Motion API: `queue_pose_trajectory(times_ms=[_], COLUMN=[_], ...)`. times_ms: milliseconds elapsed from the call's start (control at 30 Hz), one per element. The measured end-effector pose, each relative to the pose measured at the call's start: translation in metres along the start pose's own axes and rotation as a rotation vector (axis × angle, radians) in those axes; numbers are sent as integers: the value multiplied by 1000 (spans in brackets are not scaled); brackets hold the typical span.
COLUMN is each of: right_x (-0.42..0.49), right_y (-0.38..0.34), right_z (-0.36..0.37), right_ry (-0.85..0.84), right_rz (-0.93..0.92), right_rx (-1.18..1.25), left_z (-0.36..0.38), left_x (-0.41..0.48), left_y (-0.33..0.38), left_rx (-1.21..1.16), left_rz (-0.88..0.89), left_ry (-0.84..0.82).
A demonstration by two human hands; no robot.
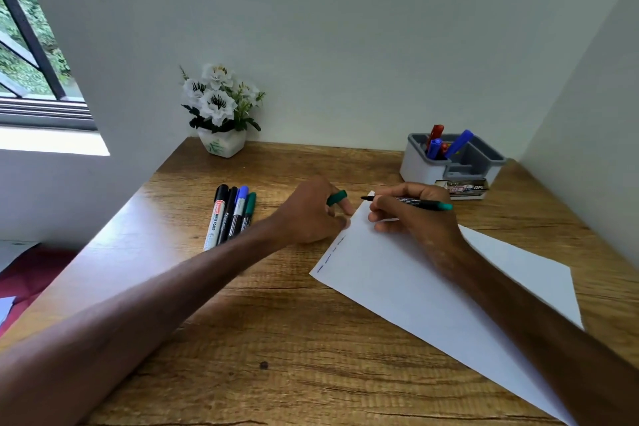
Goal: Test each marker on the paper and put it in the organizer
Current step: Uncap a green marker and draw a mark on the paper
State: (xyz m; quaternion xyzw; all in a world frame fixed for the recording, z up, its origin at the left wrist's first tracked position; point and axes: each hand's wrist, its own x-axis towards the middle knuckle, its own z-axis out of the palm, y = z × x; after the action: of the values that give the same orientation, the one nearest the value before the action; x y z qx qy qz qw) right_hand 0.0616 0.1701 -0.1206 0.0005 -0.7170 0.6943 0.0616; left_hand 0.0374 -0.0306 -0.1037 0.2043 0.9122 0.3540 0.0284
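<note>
Head cam, one view. Wooden desk (276, 339) in a white-walled nook, window at far left.

R hand (411, 214) closed in a writing grip on a thin black marker w/ green end (415, 201). Marker lies nearly level, bare tip pointing left at the far corner of the paper (432, 287), green end pointing right. Tip sits at or just above that corner; contact w/ sheet can't be told. R forearm lies across the sheet.

L hand (311, 214) curled, fingers closed around a green cap (336, 198) that sticks out between the fingers. Knuckles rest at the L edge of the paper, near its far corner, touching or just beside it.

Paper: white sheet, set askew on desk, one corner pointing away from the person. Short dark test strokes (330, 254) in a row along its L edge, below the L hand.

Untested group, L of the L hand, lying side by side & touching, caps away from the person: whiteboard marker w/ black cap (214, 218), black marker (226, 214), blue-capped marker (238, 209), green-capped marker (248, 207).

Organizer (449, 162): grey/white caddy at far R of desk, well apart from the paper. Rear-L compartment holds a red marker (435, 135) and blue markers (458, 143), leaning. Other compartments: contents not readable. Label on its front too blurred to read.

White flower pot (221, 114) at back of desk against wall.
</note>
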Motion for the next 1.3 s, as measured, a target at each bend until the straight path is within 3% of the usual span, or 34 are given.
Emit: queue_pose_trajectory(times_ms=[300,833,1300], right_x=[-1,-4,-5], right_y=[3,5,5], right_z=[5,13,15], right_ry=[8,-211,-188], right_rz=[-52,-284,-298], right_rx=[-105,-410,-449], left_z=[0,-1,1], left_x=[1,-1,0], left_y=[-1,0,-2], left_rx=[-56,-64,-47], left_rz=[-76,-94,-80], left_ry=[27,18,37])
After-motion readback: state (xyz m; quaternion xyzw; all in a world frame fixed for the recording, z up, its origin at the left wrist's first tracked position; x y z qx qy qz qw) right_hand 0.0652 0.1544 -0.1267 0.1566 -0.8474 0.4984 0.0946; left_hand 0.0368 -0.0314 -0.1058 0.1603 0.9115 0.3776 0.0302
